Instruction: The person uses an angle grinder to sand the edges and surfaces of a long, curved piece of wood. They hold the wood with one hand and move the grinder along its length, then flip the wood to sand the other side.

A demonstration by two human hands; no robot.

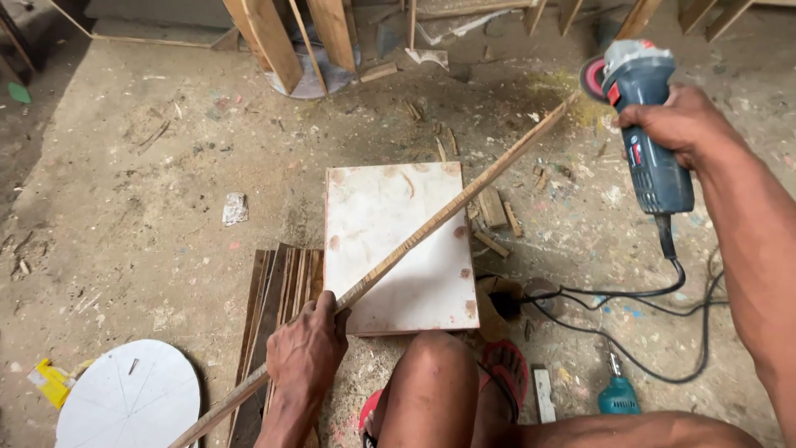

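Note:
My left hand [307, 348] grips a long thin wooden strip [448, 209] near its lower end. The strip slants up to the right, crossing above a white square board [381, 249] that lies on the floor. Its far tip reaches close to the disc of a blue angle grinder [643, 124]. My right hand [684, 123] holds that grinder by its body, up at the right, disc end pointing away from me. The grinder's black cord [647, 294] trails down to the floor.
A stack of thin wooden strips [278, 299] lies left of the board. A white round disc [133, 396] rests at bottom left. My knee [435, 382] and red sandal [507, 369] are below the board. A teal tool [618, 394] and wood offcuts [497, 216] litter the dusty floor.

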